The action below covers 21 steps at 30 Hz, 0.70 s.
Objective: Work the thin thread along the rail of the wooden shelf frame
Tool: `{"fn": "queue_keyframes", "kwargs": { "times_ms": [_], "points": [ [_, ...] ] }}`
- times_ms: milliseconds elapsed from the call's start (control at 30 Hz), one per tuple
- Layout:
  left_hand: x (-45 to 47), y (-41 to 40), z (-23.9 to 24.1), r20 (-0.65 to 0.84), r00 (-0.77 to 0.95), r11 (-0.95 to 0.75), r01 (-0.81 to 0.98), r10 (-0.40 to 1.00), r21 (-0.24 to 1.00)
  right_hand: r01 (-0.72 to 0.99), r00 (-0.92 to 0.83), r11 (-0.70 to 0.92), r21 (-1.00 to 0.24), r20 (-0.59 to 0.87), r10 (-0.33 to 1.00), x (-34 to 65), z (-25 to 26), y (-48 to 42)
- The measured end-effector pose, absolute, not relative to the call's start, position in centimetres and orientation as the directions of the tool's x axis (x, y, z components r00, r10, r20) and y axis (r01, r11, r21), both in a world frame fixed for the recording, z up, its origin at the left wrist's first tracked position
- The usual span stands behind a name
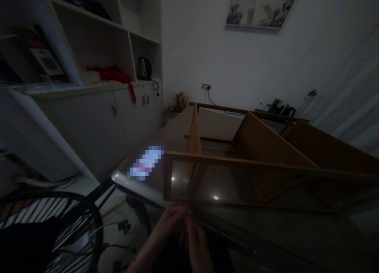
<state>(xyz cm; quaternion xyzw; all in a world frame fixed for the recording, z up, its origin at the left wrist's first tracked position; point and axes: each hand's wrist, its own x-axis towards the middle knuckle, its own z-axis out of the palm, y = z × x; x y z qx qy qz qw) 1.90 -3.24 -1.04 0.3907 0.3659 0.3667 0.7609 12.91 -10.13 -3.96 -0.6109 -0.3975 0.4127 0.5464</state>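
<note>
My left hand [175, 217] and my right hand [196, 238] meet low in the middle of the view, just in front of the table's near edge. The fingers of both are pinched together at the tips. Whatever they hold between them is too small and dark to make out. Right beyond them, a brown wooden shelf frame [257, 163] lies on its side on the dark glossy table [174, 140], its boards standing upright between the rails. A lit, pixelated rectangle [146, 163], perhaps a phone screen, rests on the table left of the frame.
A round slatted black chair [97, 221] stands at the lower left, with cables [124, 226] on the floor beside it. White cabinets [89, 115] with open shelves hold a kettle [144, 68] and red cloth [114, 73]. A wall socket [206, 86] has a cord plugged in.
</note>
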Motion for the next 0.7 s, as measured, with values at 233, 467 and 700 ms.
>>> {"fn": "queue_keyframes", "kwargs": {
  "times_ms": [233, 467, 700],
  "points": [
    [1.6, -3.1, -2.1, -0.248, 0.486, 0.428, -0.303, 0.838, 0.852, -0.161, 0.137, -0.135, -0.978, -0.158, 0.978, 12.7, -3.3, -9.4],
    [1.4, -2.6, -1.8, -0.219, 0.435, 0.345, -0.236, 0.873, 0.908, -0.187, 0.183, -0.189, -0.964, -0.223, 0.957, 12.3, -1.6, -8.3],
    [1.5, -2.4, -0.9, -0.222, 0.417, 0.322, -0.186, 0.881, 0.928, -0.122, 0.221, -0.125, -0.985, -0.150, 0.964, 12.4, -0.6, -8.8]
  ]
}}
